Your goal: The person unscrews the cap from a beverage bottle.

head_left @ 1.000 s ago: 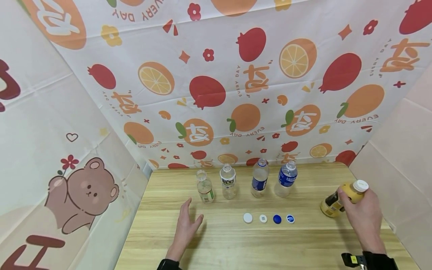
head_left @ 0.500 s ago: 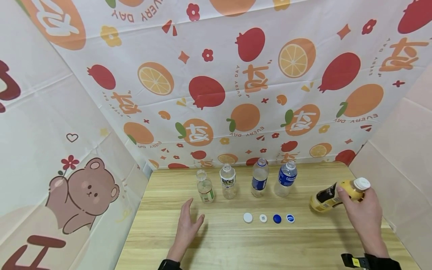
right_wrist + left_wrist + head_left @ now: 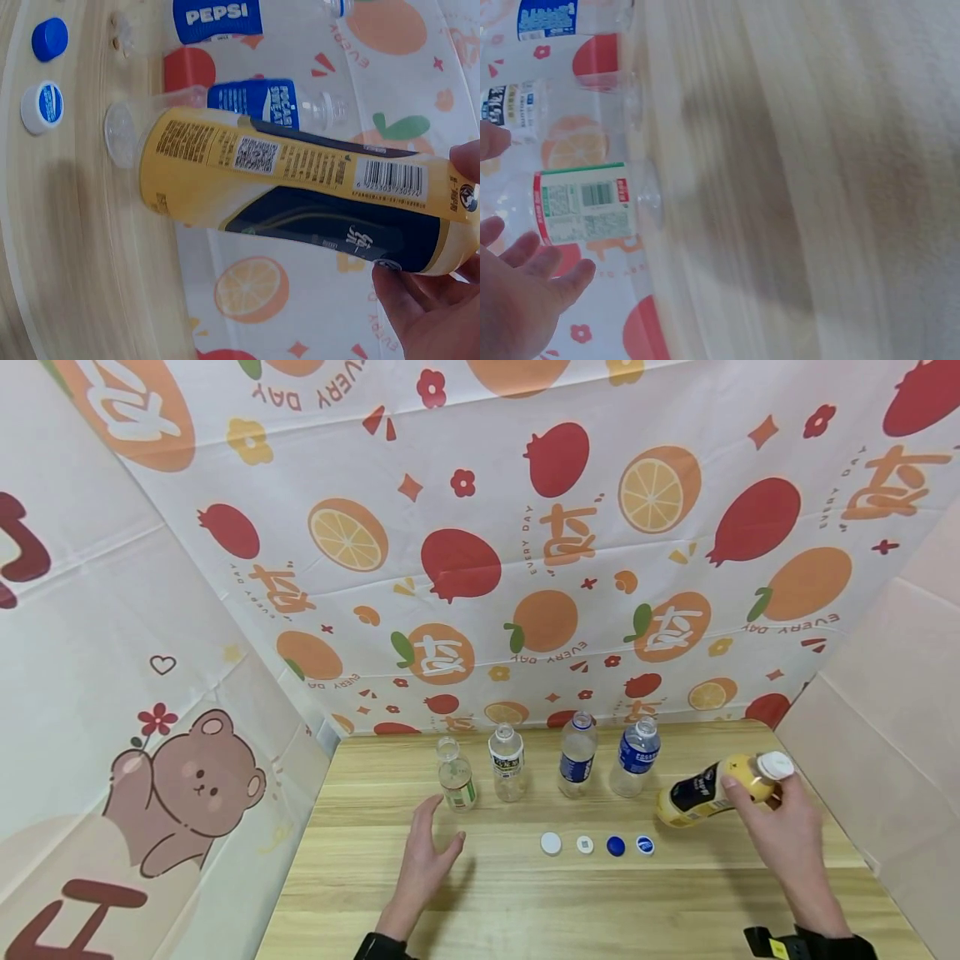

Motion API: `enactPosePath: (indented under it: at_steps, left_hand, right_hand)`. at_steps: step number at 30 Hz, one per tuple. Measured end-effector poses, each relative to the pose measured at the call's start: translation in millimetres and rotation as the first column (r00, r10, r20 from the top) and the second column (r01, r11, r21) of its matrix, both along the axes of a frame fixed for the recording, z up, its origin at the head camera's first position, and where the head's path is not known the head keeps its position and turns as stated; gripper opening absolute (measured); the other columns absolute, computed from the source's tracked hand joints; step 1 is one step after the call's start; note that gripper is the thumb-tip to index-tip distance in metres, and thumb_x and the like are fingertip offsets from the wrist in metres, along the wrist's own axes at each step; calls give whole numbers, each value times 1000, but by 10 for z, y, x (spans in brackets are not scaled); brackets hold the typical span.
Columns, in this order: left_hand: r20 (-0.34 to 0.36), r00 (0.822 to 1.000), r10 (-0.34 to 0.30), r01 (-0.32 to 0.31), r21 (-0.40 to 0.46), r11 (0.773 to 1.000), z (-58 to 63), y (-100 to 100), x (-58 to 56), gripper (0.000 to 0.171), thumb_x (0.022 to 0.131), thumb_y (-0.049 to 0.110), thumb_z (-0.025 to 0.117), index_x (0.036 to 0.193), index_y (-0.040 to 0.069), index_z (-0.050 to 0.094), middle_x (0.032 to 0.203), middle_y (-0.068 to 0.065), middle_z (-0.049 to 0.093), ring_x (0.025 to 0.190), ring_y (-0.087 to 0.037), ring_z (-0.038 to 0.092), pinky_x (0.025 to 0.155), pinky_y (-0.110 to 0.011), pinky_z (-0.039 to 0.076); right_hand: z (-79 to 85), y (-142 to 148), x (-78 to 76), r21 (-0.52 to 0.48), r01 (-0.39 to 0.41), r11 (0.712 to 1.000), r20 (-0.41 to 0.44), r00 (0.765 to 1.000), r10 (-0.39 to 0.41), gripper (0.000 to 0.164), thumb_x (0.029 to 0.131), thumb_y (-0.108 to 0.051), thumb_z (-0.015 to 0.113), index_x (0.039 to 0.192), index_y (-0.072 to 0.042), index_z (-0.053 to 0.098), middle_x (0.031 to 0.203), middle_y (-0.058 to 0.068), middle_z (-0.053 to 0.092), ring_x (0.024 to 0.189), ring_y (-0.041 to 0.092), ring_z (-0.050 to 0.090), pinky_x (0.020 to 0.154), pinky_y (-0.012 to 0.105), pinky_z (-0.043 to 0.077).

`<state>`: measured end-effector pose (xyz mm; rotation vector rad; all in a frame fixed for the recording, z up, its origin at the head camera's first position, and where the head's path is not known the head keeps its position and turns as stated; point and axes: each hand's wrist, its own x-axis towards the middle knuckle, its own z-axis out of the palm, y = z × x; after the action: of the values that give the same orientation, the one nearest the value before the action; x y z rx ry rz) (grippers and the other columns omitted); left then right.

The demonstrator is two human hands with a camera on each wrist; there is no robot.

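In my right hand (image 3: 783,839) I hold a yellow, dark-labelled drink bottle (image 3: 701,793) near its neck. It is tilted, base to the left and white cap to the right. In the right wrist view the yellow bottle (image 3: 292,187) partly hides a clear bottle with a Pocari Sweat label (image 3: 251,105). My left hand (image 3: 423,860) is held with fingers spread and nothing in it. Just beyond its fingertips stands a clear bottle with a green-and-white label (image 3: 459,785); the left wrist view shows that label (image 3: 585,202) close to the fingers.
More uncapped clear bottles line the table's back: one white-labelled (image 3: 507,768), one Pepsi (image 3: 577,764). In front lie a large white cap (image 3: 551,844), a small white cap (image 3: 585,845), a blue cap (image 3: 616,847) and a white-and-blue cap (image 3: 645,845). A fruit-print sheet (image 3: 420,460) hangs behind.
My right hand has carried the yellow bottle to the left, and the bottle has tipped further toward lying flat. My left hand has shifted slightly to the right. The standing bottles and caps stay put.
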<state>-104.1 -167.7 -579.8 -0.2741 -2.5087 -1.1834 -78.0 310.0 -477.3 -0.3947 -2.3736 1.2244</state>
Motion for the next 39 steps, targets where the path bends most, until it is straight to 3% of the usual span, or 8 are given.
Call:
enactPosePath:
  at_steps: [3,13,25,29,35,39]
  left_hand:
    - [-18,999,-29,29,10,1000,33,51,-4,72,83,5,82,145,-5,47,145,-25,52,132,-44,51,109,-61,44]
    - [-51,987,-150,148,-42,988,117,330,-18,72,83,7,81,145,-5,47,148,-21,52,137,-41,49,110,-57,44]
    - [65,962,-264,267,-37,963,238,640,-18,78,89,22,81,151,-3,40,153,-24,47,139,-39,47,112,-55,43]
    - [99,949,-300,303,-20,953,281,740,-15,84,90,30,82,153,-3,37,155,-25,44,140,-40,46,113,-56,42]
    - [92,935,-344,348,-40,936,360,926,-32,88,88,31,84,157,5,35,159,-18,42,144,-34,44,116,-51,40]
    - [65,928,-368,372,-81,925,411,1038,-65,90,87,32,85,157,5,35,158,-18,42,144,-33,43,117,-49,40]
  right_hand:
    - [-16,-59,1,-16,-54,998,-15,998,53,58,97,-22,74,140,6,48,132,26,55,100,-17,39,81,-3,36]
    - [-91,-348,-53,-60,-210,976,-25,978,209,66,100,-22,71,150,8,41,136,33,52,103,-20,40,84,-2,39]
    - [-161,-771,-89,-130,-329,935,-59,944,324,64,100,-17,70,150,8,39,143,32,50,114,-15,43,92,0,39]
    - [-158,-896,-115,-180,-357,917,-60,934,352,64,100,-15,70,151,7,38,144,30,49,118,-7,48,92,2,42]
    - [-150,-1072,-150,-216,-401,890,-43,915,402,64,101,-19,69,153,4,38,146,27,49,130,32,52,93,5,43]
    - [-157,-1190,-165,-207,-419,884,-51,907,419,63,101,-20,70,151,4,41,146,27,51,129,38,54,94,5,43]
